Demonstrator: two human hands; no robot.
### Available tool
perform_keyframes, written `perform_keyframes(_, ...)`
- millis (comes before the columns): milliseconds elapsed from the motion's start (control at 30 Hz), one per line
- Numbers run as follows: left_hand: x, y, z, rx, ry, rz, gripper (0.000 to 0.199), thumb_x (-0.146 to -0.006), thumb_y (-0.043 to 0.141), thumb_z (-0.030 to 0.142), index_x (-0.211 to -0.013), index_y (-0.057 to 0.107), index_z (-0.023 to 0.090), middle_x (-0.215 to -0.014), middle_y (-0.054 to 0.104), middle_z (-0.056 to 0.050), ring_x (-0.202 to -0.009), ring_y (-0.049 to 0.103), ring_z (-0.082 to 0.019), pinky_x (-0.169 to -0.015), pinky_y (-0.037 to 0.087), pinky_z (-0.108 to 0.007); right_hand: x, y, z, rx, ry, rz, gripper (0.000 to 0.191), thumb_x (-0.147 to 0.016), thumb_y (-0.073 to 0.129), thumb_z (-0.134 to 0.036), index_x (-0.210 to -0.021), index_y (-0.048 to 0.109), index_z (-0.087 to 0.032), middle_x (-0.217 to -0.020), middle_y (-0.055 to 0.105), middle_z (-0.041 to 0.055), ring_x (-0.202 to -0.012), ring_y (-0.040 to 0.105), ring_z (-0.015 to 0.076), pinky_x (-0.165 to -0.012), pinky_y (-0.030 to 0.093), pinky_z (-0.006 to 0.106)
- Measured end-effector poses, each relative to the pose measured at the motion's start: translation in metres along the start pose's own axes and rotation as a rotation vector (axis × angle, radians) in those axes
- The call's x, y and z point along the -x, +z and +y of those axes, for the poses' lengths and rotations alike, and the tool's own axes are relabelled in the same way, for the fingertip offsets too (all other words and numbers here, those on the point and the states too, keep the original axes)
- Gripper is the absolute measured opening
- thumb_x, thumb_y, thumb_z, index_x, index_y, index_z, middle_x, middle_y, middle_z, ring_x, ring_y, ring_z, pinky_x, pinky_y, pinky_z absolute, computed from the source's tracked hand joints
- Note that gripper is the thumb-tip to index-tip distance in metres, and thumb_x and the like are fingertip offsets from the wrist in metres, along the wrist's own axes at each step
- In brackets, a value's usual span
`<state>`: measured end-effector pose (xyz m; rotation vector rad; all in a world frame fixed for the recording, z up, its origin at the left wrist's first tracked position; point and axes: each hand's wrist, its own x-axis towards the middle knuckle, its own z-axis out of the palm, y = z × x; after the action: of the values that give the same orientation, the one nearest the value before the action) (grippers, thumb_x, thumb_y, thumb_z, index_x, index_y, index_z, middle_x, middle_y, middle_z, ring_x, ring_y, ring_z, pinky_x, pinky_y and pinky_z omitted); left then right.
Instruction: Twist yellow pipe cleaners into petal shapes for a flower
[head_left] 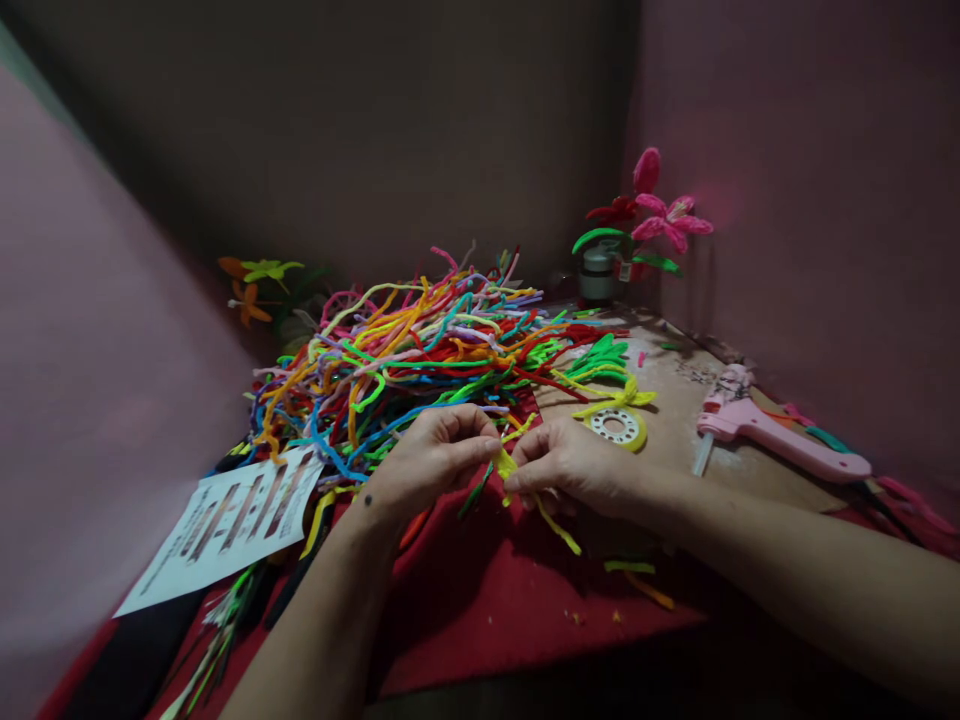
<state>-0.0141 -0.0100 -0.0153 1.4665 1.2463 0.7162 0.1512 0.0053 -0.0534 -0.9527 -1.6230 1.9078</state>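
Note:
Both hands meet over the red cloth and pinch a bent yellow pipe cleaner [507, 470] between them. My left hand [446, 450] is closed, with thumb and forefinger on its upper end. From the other side, my right hand [566, 465] grips it with curled fingers, and some of those fingertips are hidden. A yellow tail hangs below my right hand. Just beyond lies a large tangled heap of colourful pipe cleaners [420, 350]. A yellow tape roll [640, 430] lies beside my right wrist, with a yellow pipe-cleaner piece [634, 395] behind it.
A pink glue gun [780, 440] rests on the brown board [675, 470] at right. Pink pipe-cleaner flowers [671, 220] stand at the back by a small grey canister [598, 275]. A printed white sheet [225, 530] lies at left. Short cut pieces [630, 567] lie on the red cloth [525, 620].

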Motion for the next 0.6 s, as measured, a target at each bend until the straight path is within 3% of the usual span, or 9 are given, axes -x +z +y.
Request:
perform_keyframes(233, -0.003, 0.021, -0.005, -0.068, 0.102, 0.254, 0.015, -0.07, 0.057, 0.026, -0.063, 0.049, 0.015, -0.052, 0.042, 0.005, -0.044, 0.034, -0.005, -0.042, 0.027, -0.018, -0.002, -0.001, 0.003, -0.095, -0.001, 0.001, 0.016, -0.061, 0.062, -0.019, -0.049, 0.052, -0.014, -0.042, 0.055, -0.0031, -0.026, 0.036, 0.0037, -0.026, 0.025, 0.016)
perform_keyframes(300, -0.004, 0.021, -0.006, -0.079, 0.112, 0.281, 0.016, -0.07, 0.057, 0.026, -0.063, 0.048, 0.015, -0.053, 0.042, 0.005, -0.045, 0.034, -0.005, -0.042, 0.027, -0.018, -0.003, -0.002, 0.005, -0.115, -0.013, 0.012, 0.017, -0.062, 0.063, -0.021, -0.05, 0.053, -0.014, -0.043, 0.056, -0.0025, -0.027, 0.037, 0.0041, -0.026, 0.025, 0.016)
perform_keyframes(600, -0.005, 0.007, -0.004, 0.084, 0.012, 0.073, 0.017, -0.07, 0.06, 0.03, -0.071, 0.052, 0.015, -0.05, 0.045, 0.006, -0.039, 0.034, -0.004, -0.037, 0.024, -0.017, -0.007, -0.007, 0.01, -0.117, -0.048, 0.007, 0.02, -0.065, 0.064, -0.027, -0.053, 0.056, -0.013, -0.043, 0.054, -0.0022, -0.028, 0.038, 0.0042, -0.028, 0.026, 0.015)
